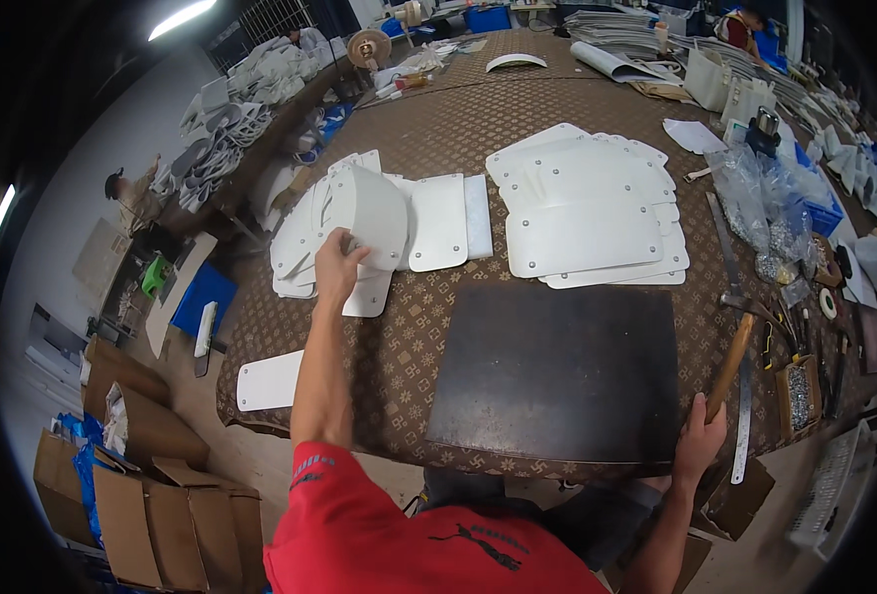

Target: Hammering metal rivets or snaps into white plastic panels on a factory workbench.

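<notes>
My left hand (pixel 339 265) pinches the edge of a white panel (pixel 379 216) with metal studs, which curves upward over a loose pile of similar panels (pixel 295 233). In my right hand (pixel 701 436) is a hammer (pixel 731 366), gripped by the end of its wooden handle, its head pointing away from me by the table's right side. A dark flat plate (pixel 557 371) lies between my hands. Beyond the plate rests a fanned stack of studded white panels (pixel 582 223). One small white piece (pixel 268 382) lies left of my left forearm.
A long metal ruler (pixel 742 406) lies beside the hammer. Farther right are a box of small metal parts (pixel 800 396), clear plastic bags (pixel 745 193) and a dark bottle (pixel 763 131). Cardboard boxes (pixel 176 510) stand at lower left. Other people work in the background.
</notes>
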### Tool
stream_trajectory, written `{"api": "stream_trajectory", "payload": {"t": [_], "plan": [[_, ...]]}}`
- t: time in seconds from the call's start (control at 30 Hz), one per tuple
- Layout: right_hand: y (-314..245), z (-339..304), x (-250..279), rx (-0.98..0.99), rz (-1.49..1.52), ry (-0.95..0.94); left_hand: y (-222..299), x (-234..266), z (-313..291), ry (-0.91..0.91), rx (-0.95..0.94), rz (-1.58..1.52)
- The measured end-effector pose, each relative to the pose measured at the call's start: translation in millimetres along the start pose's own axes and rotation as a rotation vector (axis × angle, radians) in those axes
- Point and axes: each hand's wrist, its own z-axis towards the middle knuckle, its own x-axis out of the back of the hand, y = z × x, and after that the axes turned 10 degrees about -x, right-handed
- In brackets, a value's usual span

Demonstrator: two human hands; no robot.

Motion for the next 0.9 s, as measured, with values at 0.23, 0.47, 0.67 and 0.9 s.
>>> {"api": "stream_trajectory", "payload": {"t": [0.23, 0.47, 0.67, 0.9], "plan": [[-24, -12, -3, -0.048, -0.303, 0.085, 9, 58, -63, -0.211, 0.035, -0.511], [2, -8, -18, 0.090, -0.151, 0.183, 59, -17, -79, -0.870, -0.077, -0.508], [19, -4, -19, 0.114, -0.234, 0.158, 74, -69, -112, -0.713, -0.394, -0.506], [-5, -21, 25, 0.236, -0.270, 0.171, 120, -57, -129, -0.252, 0.062, -0.872]]}}
